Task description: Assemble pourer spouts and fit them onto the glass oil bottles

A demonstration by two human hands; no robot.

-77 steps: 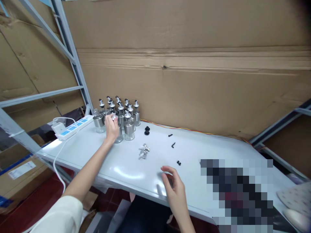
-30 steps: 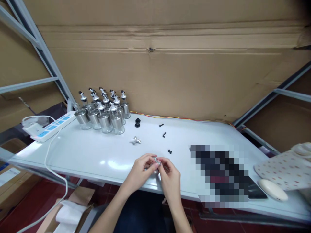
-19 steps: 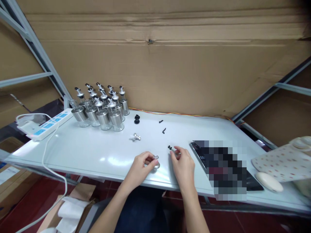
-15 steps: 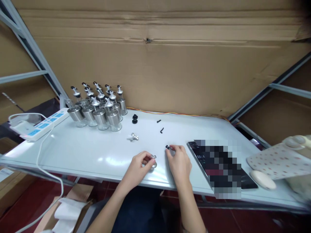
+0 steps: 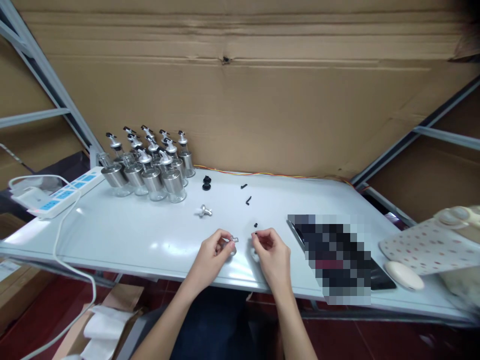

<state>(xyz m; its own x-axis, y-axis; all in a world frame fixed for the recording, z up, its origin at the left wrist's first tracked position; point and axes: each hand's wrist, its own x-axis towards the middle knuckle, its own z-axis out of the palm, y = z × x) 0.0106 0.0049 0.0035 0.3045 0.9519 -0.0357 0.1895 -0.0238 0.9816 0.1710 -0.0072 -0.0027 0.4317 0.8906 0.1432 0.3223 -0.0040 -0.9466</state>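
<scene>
Near the table's front edge, my left hand (image 5: 209, 256) is closed around a silver pourer top (image 5: 234, 240), its squared end showing past the fingertips. My right hand (image 5: 276, 257) pinches a tiny black plug (image 5: 256, 233) between thumb and finger, a short gap away from the left hand. Just beyond it, a second small black piece (image 5: 255, 225) lies on the table. Another silver pourer top (image 5: 204, 211) rests further left. Two slim black flaps (image 5: 248, 200) lie farther back, and black stoppers (image 5: 206, 184) stand behind the loose pourer top.
Several glass-and-steel oil bottles (image 5: 153, 181) crowd the back left, most with pourers fitted. Beside them is a white power strip (image 5: 67, 194) with a cable. A tablet (image 5: 382, 280), partly blurred, lies at right near a white oval object (image 5: 405, 275) and a spotted container (image 5: 420, 245).
My right hand has picked up one of the two small black pieces and drawn back slightly toward the edge. My left hand still holds the silver pourer top.
</scene>
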